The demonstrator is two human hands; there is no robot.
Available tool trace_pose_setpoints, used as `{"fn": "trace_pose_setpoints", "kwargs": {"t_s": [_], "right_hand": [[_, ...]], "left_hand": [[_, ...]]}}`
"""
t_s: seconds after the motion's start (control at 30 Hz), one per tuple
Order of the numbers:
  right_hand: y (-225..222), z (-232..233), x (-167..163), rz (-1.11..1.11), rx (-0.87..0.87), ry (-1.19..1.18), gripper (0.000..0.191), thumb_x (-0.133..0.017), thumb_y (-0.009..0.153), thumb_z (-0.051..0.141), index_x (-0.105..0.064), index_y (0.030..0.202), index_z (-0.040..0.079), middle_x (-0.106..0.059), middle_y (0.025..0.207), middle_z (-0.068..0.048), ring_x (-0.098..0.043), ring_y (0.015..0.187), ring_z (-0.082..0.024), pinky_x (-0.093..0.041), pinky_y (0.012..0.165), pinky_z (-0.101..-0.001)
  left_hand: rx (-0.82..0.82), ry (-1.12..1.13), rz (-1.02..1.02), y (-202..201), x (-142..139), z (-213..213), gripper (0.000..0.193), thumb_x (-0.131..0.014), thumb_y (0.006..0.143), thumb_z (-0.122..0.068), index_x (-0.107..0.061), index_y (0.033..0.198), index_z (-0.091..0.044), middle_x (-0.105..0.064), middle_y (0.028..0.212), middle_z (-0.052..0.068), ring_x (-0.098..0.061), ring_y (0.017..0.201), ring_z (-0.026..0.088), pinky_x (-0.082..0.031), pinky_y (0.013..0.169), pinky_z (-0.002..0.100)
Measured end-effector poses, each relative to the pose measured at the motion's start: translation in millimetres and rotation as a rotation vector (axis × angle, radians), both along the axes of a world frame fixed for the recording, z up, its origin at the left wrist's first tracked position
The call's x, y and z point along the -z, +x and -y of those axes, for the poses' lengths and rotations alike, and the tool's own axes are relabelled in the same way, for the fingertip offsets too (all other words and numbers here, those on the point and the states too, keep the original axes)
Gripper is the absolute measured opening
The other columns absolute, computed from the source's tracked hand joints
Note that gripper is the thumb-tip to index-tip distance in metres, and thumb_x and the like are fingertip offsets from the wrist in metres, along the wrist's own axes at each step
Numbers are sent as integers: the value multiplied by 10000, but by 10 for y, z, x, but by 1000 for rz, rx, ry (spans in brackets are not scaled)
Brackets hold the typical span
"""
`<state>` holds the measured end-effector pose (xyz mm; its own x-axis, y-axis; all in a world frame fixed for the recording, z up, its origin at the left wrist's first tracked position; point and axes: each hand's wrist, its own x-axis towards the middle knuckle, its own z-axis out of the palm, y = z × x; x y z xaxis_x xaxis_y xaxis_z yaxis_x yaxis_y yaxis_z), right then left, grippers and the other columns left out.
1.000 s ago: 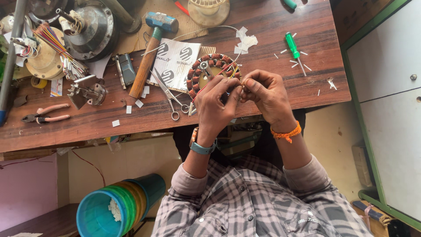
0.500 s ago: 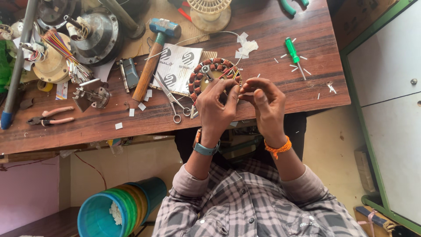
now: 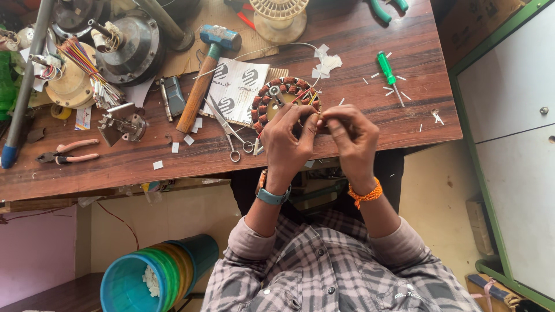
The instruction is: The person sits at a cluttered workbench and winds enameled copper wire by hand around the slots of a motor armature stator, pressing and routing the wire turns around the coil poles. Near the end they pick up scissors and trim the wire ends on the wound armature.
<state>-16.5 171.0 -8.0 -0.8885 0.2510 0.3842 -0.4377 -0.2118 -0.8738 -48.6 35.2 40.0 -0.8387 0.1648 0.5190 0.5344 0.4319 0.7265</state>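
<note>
Stator (image 3: 277,98) with copper windings near bench (image 3: 404,121) front edge; left hand (image 3: 286,141) and right hand (image 3: 352,136) together, pinching its wire.

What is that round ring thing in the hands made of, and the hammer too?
The round ring looks like metal wound with coppery reddish-brown wire coils, shiny in places; its core is partly hidden by the left hand and right hand. The hammer seems to have a plain brown wooden handle and a blue-painted head, probably metal.
</note>
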Motion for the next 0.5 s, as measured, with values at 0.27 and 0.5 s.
{"fn": "trace_pose_setpoints", "kwargs": {"t_s": [0.27, 0.5], "right_hand": [[-326, -369, -254, 105, -152, 273, 243, -635, 1054, 204, -712, 1150, -6, -722, 1101, -65, -699, 941, -105, -615, 847, -257], [-263, -382, -249, 138, -113, 375, 215, -710, 1040, 203, -684, 1055, -10, -664, 1060, -50, -641, 905, -89, -577, 779, -244]], "left_hand": [[11, -7, -1, 8, -29, 3, 65, -734, 932, -103, -714, 993, -99, -699, 917, 19, -684, 738, 171, -507, 661, 314], [14, -11, 35, 5, -29, 5, 68, -740, 926, -99, -711, 987, -91, -687, 893, 25, -674, 711, 185, -501, 650, 324]]}}
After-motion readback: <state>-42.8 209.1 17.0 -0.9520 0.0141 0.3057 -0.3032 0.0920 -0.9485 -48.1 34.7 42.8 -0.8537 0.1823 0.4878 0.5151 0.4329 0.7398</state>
